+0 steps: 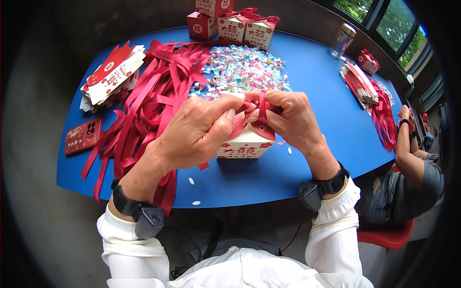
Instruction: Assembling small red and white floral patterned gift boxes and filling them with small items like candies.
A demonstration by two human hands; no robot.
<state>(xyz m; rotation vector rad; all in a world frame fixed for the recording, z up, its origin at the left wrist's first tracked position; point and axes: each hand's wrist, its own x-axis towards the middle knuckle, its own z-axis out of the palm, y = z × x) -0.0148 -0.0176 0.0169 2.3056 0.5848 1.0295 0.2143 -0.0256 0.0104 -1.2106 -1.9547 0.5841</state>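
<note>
In front of me on the blue table stands a small white and red gift box with red printing. A red ribbon is looped at its top. My left hand pinches part of this ribbon between thumb and fingers. Close against it, my right hand is closed on another part of the ribbon, with a loop rising between its fingers. Both hands touch above the box lid and hide much of the top, so I cannot make out the knot itself.
Loose red ribbons heap to the left, beside flat folded boxes and a red phone. Wrapped candies spread behind my hands. Finished boxes stand at the back. A jar and a seated person are at right.
</note>
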